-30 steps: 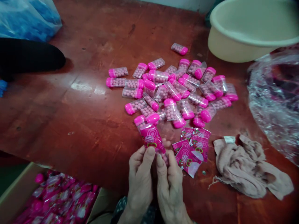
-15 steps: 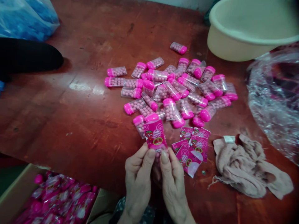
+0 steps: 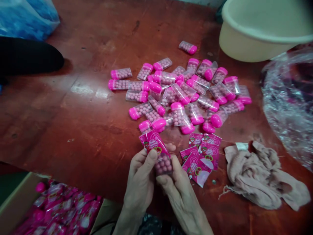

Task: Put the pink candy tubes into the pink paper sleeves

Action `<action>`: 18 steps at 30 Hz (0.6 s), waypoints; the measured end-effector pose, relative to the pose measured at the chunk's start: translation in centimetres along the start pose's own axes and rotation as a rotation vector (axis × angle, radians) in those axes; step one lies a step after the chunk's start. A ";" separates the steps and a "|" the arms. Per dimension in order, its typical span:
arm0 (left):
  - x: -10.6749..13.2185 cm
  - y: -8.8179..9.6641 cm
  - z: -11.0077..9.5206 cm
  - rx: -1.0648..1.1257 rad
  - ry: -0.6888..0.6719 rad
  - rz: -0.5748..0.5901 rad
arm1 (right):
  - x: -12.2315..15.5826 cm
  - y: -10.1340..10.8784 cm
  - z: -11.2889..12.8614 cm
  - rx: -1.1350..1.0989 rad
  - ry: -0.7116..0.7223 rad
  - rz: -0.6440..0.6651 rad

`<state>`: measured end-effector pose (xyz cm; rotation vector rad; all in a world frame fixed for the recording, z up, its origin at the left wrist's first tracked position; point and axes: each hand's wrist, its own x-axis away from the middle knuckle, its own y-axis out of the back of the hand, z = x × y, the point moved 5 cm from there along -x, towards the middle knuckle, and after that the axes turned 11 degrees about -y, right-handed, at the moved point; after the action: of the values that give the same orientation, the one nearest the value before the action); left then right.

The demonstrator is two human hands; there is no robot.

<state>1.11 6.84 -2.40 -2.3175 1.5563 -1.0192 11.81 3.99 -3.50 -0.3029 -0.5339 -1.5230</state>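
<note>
Between both hands is a small clear candy container of pink balls, with a printed pink sleeve over its far part. My left hand grips the sleeve and container from the left, thumb on top. My right hand pinches the container's near end from the right, thumb underneath its edge. Beyond them lies a pile of candy containers with bright pink caps, filled with pink balls. Just right of my right hand, several flat pink sleeves overlap on the table.
On the brown table a crumpled beige cloth lies to the right. A cream basin and clear plastic bag stand behind it. Blue pieces fill a bag near a black object. A cardboard box holds wrapped pink containers.
The held container and sleeve have tilted to the left. My right thumb has slid down to the near end, uncovering the pink balls. The pile has not moved.
</note>
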 end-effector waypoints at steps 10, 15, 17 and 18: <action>1.5 -0.4 2.0 -0.037 0.192 -0.021 | -1.2 -1.3 0.6 -0.193 -0.111 0.261; 1.9 -0.4 1.7 -0.060 0.150 0.036 | -0.9 -1.2 0.7 -0.221 -0.094 0.267; 2.3 -0.4 1.6 -0.065 0.137 0.051 | -0.6 -1.2 1.0 -0.209 -0.069 0.272; 2.4 -0.4 1.6 -0.066 0.137 0.060 | -0.5 -1.3 1.1 -0.202 -0.058 0.279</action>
<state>2.89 4.53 -2.32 -2.2716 1.7242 -1.1498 10.42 4.90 -2.99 -0.5562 -0.3653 -1.3008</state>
